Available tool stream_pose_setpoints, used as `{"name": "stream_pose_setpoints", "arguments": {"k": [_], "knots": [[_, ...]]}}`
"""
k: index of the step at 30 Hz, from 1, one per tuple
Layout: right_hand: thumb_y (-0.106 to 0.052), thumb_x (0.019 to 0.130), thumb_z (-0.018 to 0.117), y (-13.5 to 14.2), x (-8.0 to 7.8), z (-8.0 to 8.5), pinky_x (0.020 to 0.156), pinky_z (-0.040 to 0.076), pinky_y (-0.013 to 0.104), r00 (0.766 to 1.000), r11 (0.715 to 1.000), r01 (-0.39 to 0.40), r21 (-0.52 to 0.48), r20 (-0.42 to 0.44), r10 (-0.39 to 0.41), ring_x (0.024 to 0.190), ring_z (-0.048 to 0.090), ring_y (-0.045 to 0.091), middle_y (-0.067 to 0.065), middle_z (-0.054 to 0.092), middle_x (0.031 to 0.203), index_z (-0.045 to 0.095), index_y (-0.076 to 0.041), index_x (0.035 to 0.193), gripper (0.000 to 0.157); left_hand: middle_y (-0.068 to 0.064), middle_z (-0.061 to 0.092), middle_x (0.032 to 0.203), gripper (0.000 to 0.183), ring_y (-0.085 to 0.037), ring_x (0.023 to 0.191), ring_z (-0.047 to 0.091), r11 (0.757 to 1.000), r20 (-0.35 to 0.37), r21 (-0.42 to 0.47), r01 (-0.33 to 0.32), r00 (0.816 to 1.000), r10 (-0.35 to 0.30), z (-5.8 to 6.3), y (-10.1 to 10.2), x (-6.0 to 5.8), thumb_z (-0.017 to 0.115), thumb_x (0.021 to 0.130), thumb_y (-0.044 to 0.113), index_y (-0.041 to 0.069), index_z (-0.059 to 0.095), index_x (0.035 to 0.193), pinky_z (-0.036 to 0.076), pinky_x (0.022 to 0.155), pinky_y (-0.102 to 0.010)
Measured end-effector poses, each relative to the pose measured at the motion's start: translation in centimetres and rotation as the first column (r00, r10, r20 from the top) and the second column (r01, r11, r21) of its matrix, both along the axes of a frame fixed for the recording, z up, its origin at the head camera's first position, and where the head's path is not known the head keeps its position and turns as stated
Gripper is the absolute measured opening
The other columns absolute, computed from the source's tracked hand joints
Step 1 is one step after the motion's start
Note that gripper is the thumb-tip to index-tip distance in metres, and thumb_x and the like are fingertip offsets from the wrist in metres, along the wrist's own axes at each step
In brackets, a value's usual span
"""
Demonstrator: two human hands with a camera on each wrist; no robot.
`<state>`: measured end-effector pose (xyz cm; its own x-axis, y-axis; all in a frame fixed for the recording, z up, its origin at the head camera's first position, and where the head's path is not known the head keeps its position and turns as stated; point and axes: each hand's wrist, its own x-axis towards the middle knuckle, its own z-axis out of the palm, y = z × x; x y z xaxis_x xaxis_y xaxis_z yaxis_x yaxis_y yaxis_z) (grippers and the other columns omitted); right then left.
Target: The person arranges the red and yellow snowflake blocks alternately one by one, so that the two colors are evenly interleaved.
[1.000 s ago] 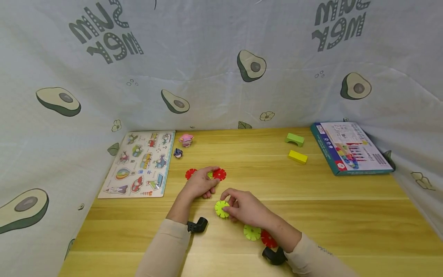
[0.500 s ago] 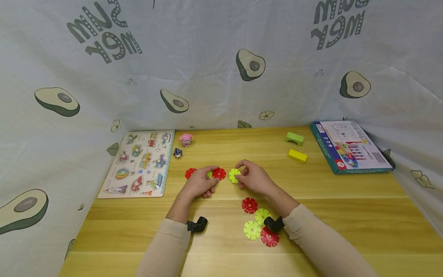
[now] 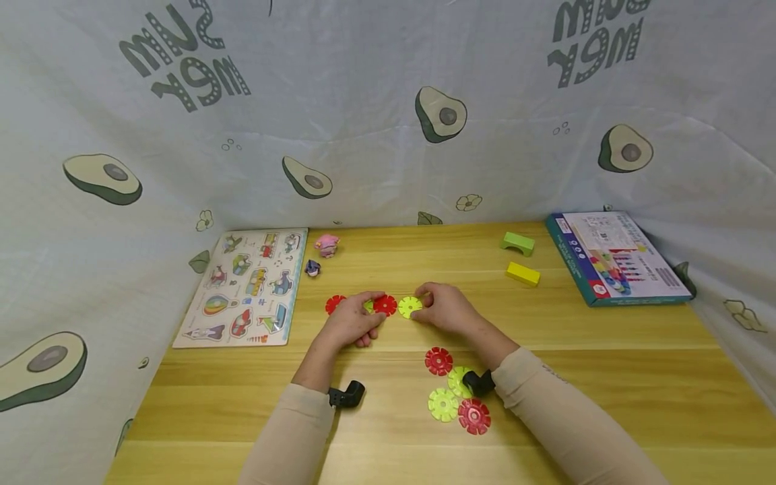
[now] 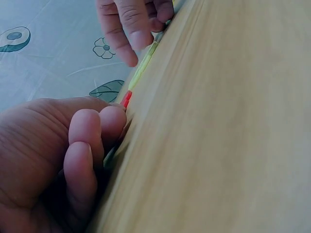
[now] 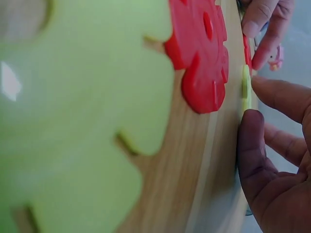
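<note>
A row of notched plastic discs lies on the table in the head view. My left hand (image 3: 350, 320) covers part of the row, its thumb and index finger gripping the edges of a red disc (image 3: 386, 305). Between its fingers shows a bit of a yellow-green disc (image 3: 368, 306), mostly hidden, and another red disc (image 3: 333, 304) peeks out at the left. At the row's right end, my right hand (image 3: 448, 308) holds a yellow-green disc (image 3: 409, 307) between thumb and index finger. In the right wrist view that disc (image 5: 246, 87) lies flat, its edge at the fingertips.
Several loose discs, including a red disc (image 3: 438, 361) and a yellow-green disc (image 3: 443, 405), lie under my right forearm. Around them are a picture puzzle board (image 3: 242, 289), two small figurines (image 3: 327, 245), a green arch block (image 3: 518, 243), a yellow block (image 3: 523, 273) and a flat box (image 3: 618, 259).
My right hand has carried the yellow-green disc from nearer the front up to the row's right end, and the disc now lies beside the red one. The left hand has stayed put.
</note>
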<state>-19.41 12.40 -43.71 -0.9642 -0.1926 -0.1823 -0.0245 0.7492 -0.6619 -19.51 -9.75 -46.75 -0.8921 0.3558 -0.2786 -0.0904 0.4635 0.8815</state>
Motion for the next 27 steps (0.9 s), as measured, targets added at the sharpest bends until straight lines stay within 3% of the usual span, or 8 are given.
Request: {"name": "stream_pose_setpoints", "arguments": {"k": [5, 20, 27], "knots": [[-0.022, 0.076, 0.077, 0.2, 0.0, -0.2, 0.061, 0.043, 0.029, 0.999, 0.999, -0.035, 0.001, 0.006, 0.035, 0.072, 0.049, 0.018, 0.004, 0.055, 0.084, 0.062, -0.011, 0.108, 0.037, -0.011, 0.060, 0.059, 0.048, -0.020, 0.039, 0.054, 1.000, 0.006, -0.001, -0.001, 1.000, 0.001, 0.1, 0.0, 0.1, 0.064, 0.088, 0.025, 0.025, 0.048, 0.133, 0.051, 0.042, -0.035], [-0.025, 0.079, 0.074, 0.5, 0.0, -0.5, 0.056, 0.042, 0.029, 0.999, 0.999, -0.042, -0.009, 0.002, 0.042, 0.067, 0.049, 0.017, 0.003, 0.054, 0.081, 0.059, -0.013, 0.118, 0.043, -0.011, 0.061, 0.060, 0.050, -0.019, 0.039, 0.053, 1.000, -0.002, 0.008, 0.011, 1.000, -0.011, -0.1, 0.0, 0.1, 0.066, 0.087, 0.026, 0.025, 0.048, 0.134, 0.051, 0.042, -0.035], [-0.023, 0.079, 0.074, 1.4, 1.8, 0.3, 0.059, 0.044, 0.030, 0.996, 0.997, -0.054, -0.058, 0.070, 0.058, 0.071, 0.050, 0.018, 0.004, 0.055, 0.085, 0.056, -0.013, 0.123, 0.048, -0.010, 0.062, 0.061, 0.054, -0.019, 0.041, 0.054, 0.999, -0.017, 0.017, 0.030, 0.999, -0.030, 0.1, 0.2, 0.5, 0.068, 0.084, 0.029, 0.026, 0.047, 0.134, 0.051, 0.042, -0.035]]}}
